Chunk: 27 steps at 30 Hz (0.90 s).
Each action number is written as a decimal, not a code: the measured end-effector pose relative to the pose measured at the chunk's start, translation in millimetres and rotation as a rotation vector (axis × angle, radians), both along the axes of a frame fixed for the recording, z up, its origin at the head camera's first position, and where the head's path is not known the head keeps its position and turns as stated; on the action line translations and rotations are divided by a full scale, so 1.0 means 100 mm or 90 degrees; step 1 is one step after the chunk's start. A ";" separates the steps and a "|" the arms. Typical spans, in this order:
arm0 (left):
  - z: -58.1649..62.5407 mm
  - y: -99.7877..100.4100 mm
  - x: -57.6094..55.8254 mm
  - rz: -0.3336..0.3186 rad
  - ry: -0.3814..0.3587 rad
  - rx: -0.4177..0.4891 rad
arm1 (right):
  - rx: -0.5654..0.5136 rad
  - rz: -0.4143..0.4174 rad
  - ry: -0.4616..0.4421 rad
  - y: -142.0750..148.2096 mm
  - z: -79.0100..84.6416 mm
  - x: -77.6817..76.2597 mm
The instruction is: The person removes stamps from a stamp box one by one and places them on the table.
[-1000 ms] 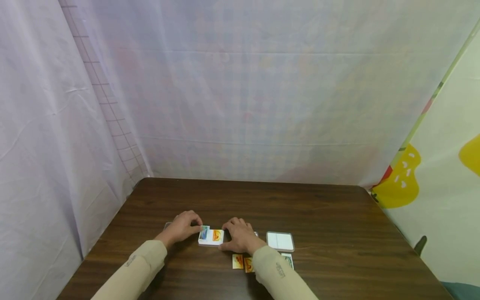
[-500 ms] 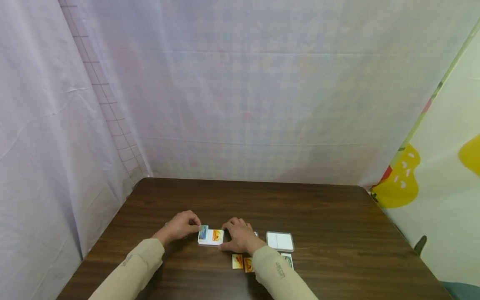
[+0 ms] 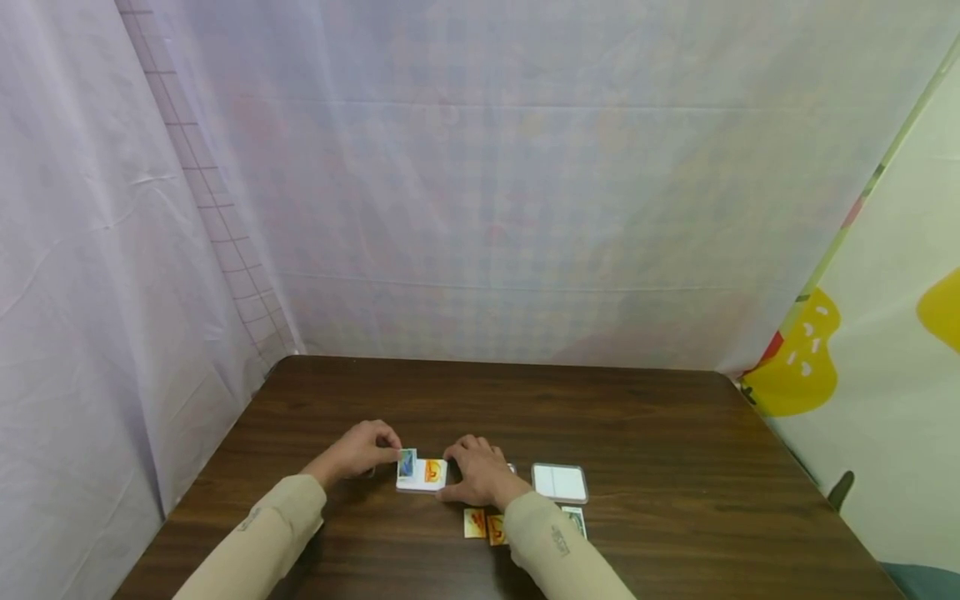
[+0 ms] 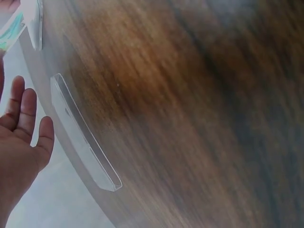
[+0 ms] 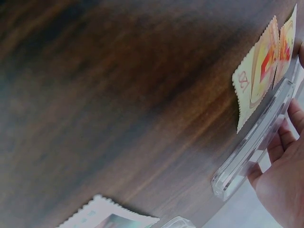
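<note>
My left hand (image 3: pixel 366 450) pinches the left edge of a blue-green postage stamp (image 3: pixel 407 463) between thumb and forefinger. This stamp lies over the left part of a white-faced stamp case (image 3: pixel 412 484), its top sticking out past the case's far edge. An orange-yellow stamp (image 3: pixel 433 471) is on the right part of that case. My right hand (image 3: pixel 480 472) holds the case's right end, thumb at the near corner and forefinger at the far one. Another clear plastic case (image 5: pixel 254 142) sits under the right hand, mostly hidden in the head view.
Two orange-yellow stamps, one of them a loose stamp (image 3: pixel 475 523), lie near the right forearm. A green stamp (image 3: pixel 575 518) lies below a white-lined case (image 3: pixel 559 482) on the right. A clear case (image 4: pixel 88 137) lies beneath the left hand on the wooden table (image 3: pixel 675 442).
The left hand has drawn back slightly left, and the blue-green stamp has shifted a little left and away from me. The right hand stays where it was.
</note>
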<state>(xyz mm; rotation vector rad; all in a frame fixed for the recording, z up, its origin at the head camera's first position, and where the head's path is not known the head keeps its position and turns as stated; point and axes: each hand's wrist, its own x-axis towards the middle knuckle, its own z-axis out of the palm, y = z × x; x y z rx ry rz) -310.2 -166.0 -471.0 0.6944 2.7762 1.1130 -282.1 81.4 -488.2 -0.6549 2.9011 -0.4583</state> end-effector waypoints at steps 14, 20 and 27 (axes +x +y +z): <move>0.08 -0.02 0.04 -0.019 0.009 0.013 | 0.005 0.005 0.008 0.00 0.00 -0.01; 0.09 -0.04 0.03 -0.022 0.014 0.004 | 0.004 0.003 0.005 -0.01 0.01 -0.01; 0.10 -0.08 0.01 -0.037 0.010 0.003 | 0.006 0.003 0.005 -0.01 0.00 -0.02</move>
